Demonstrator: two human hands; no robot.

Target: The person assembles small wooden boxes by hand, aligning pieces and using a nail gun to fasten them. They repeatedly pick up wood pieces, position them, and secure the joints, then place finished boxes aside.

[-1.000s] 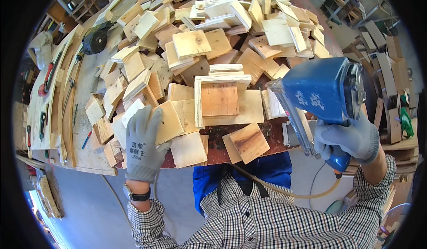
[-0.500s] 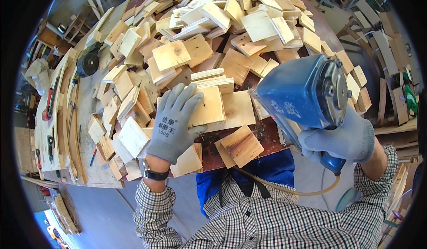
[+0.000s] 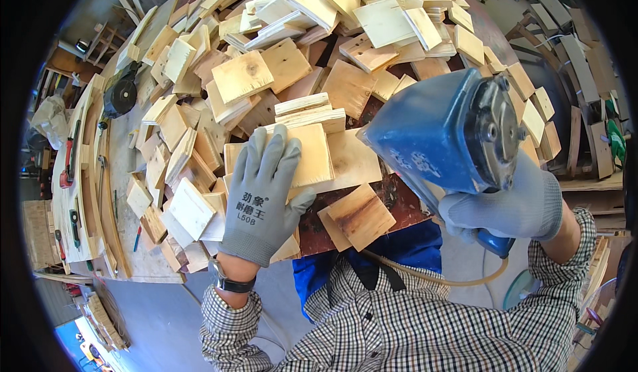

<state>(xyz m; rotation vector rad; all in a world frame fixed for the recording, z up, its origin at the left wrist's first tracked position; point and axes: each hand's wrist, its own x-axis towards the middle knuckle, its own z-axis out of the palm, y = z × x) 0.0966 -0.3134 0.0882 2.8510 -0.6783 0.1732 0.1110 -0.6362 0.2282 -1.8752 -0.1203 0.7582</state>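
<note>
Plywood square [image 3: 314,157] lay over a longer board [image 3: 353,159] near the front of the table [image 3: 316,231], beneath the left hand [image 3: 259,199], whose fingers stretched flat across it, thumb apart. The right hand [image 3: 508,206] had its fingers wrapped round the grip of a blue pneumatic nailer [image 3: 425,136], which blocked the view behind. Stacked strips [image 3: 309,114] stood just beyond the square; a wooden-block heap [image 3: 242,76] crowded behind, and two loose boards [image 3: 362,216] lay in front.

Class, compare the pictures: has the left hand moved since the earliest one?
Yes. Judged against the dark-stained block, which lies in place, the left hand has shifted rightward, closer to that block, and slightly forward.
</note>
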